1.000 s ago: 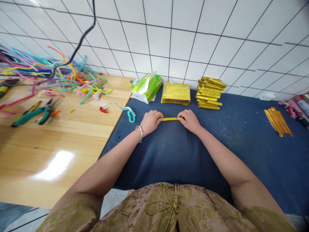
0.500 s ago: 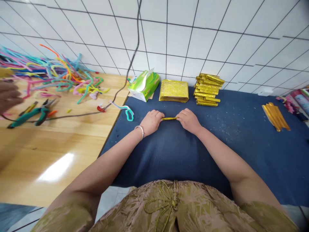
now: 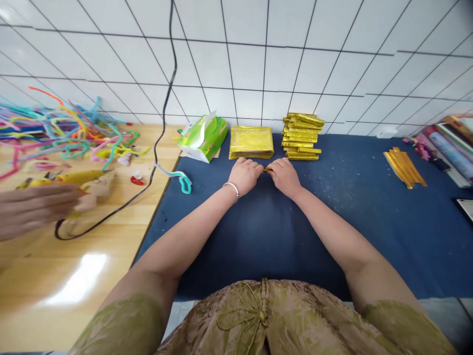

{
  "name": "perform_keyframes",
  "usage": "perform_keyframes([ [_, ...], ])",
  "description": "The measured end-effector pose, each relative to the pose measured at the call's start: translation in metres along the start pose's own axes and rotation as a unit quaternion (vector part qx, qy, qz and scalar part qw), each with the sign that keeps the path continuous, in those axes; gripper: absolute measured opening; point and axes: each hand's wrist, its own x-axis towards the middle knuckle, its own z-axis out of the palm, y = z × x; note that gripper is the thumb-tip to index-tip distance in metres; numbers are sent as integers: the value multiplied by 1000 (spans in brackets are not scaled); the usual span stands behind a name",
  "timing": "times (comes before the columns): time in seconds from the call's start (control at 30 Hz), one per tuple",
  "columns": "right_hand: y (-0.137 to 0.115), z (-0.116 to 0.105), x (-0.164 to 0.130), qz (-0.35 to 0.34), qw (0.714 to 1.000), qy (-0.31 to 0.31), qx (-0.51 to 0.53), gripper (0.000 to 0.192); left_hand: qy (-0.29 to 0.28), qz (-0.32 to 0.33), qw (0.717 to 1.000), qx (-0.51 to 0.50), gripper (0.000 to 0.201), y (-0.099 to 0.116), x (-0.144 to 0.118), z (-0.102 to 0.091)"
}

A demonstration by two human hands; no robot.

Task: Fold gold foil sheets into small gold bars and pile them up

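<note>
Both my hands are closed on a narrow folded strip of gold foil paper, most of it hidden by my fingers. My left hand, with a silver bangle at the wrist, pinches its left end. At the other end, the fingers of my right hand are pressed together. Right behind my left hand lies a flat stack of gold foil paper sheets. A pile of folded gold strips rises behind my right hand.
A green tissue box stands at the back left. On the wooden table, another person's hand is near a yellow glue gun, a black cord and tangled pipe cleaners. Flat gold strips and books lie right.
My hands have come closer together and nearer the sheet stack, so less of the strip shows. The other person's hand has come further in from the left, with the glue gun now visible there.
</note>
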Motion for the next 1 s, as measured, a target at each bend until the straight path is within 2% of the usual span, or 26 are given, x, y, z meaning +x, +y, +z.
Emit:
perform_keyframes([
  [0.27, -2, 4, 1, 19, 997, -52, -52, 27, 24, 19, 999, -11, 22, -3, 4, 18],
  [0.43, -6, -4, 1, 10, 995, -62, -80, 28, 32, 4, 999, -32, 27, -2, 4, 16],
  [0.6, -5, -15, 0, -5, 992, -55, -115, 28, 11, -13, 999, -50, 27, -1, 3, 13],
  [0.83, 5, -18, -1, 7, 992, -50, -115, 30, -13, -49, 998, -35, 26, -18, -3, 11],
  [1.0, 7, -19, -1, -9, 993, -47, -106, 33, -21, -57, 998, -29, 30, -21, -1, 9],
])
